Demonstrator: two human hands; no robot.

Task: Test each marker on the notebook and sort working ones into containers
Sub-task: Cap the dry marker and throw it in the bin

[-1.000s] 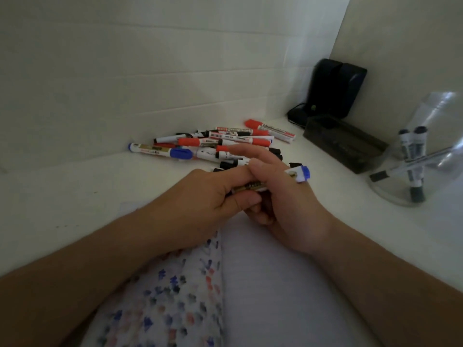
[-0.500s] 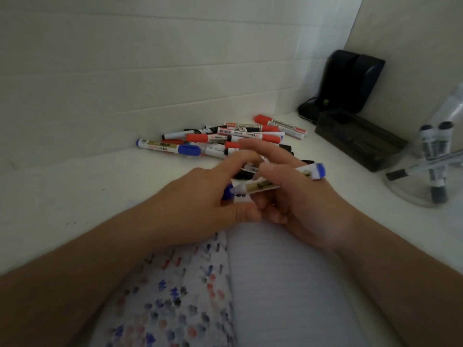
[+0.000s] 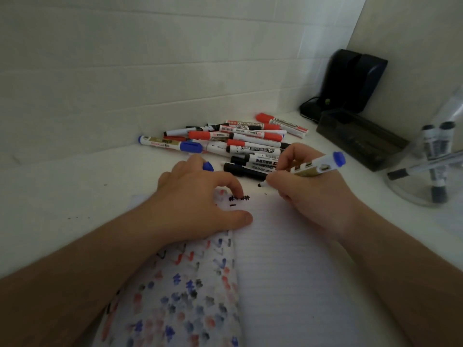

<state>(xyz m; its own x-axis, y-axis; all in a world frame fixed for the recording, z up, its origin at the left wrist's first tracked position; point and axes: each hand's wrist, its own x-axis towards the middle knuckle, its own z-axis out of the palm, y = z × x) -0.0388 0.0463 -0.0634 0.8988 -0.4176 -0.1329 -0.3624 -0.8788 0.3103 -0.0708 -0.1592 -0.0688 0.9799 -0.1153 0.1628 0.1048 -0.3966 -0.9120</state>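
Head view: R hand (image 3: 310, 194) has its fingers curled tight round an uncapped marker (image 3: 314, 166). The dark tip points down, just over the top of the notebook (image 3: 288, 259); blue end sticks up to the right. L hand (image 3: 198, 206) rests on the notebook's left page w/ bent fingers & holds the blue cap (image 3: 208, 166) tucked under them. That page is full of red, blue & black test marks. Pile of markers (image 3: 233, 141) lies behind the hands by the wall. Clear container (image 3: 426, 171) w/ a few black markers stands far right, near a dark tray (image 3: 360, 139).
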